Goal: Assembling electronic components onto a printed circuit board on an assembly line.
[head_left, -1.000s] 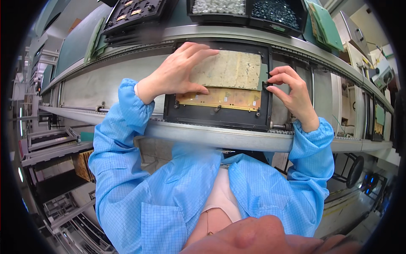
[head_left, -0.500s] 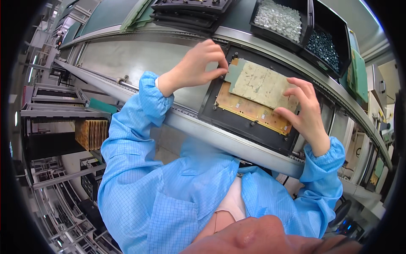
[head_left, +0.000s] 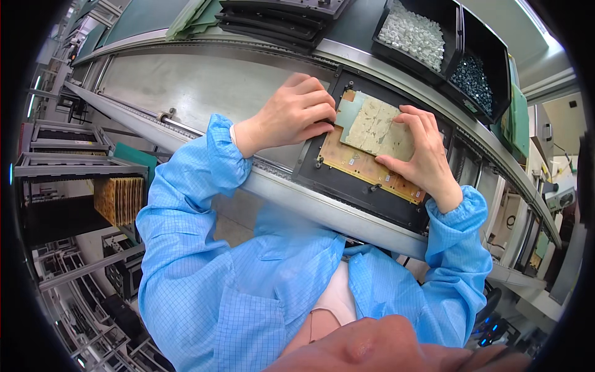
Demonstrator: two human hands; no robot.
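A black carrier frame lies on the rail conveyor, with a copper-brown circuit board set in it. On the board's far half rests a worn, pale cover plate, its surface chipped and spotted, with a grey-green strip at its left end. My right hand grips the plate's right part, thumb on the near edge and fingers on the far edge. At the left edge of the carrier frame my left hand is closed, fingers curled together by the board's corner. Whatever its fingertips pinch is hidden.
Beyond the carrier stand black bins holding clear pieces and dark bluish pieces. Black trays are stacked at the far side, beside green sheets. A metal rail runs between me and the carrier. Boards stand in a rack at left.
My right hand has moved left over the cover plate, and its thumb and fingers now close on the plate's edges. My left hand stays at the carrier's left edge, fingers curled lower.
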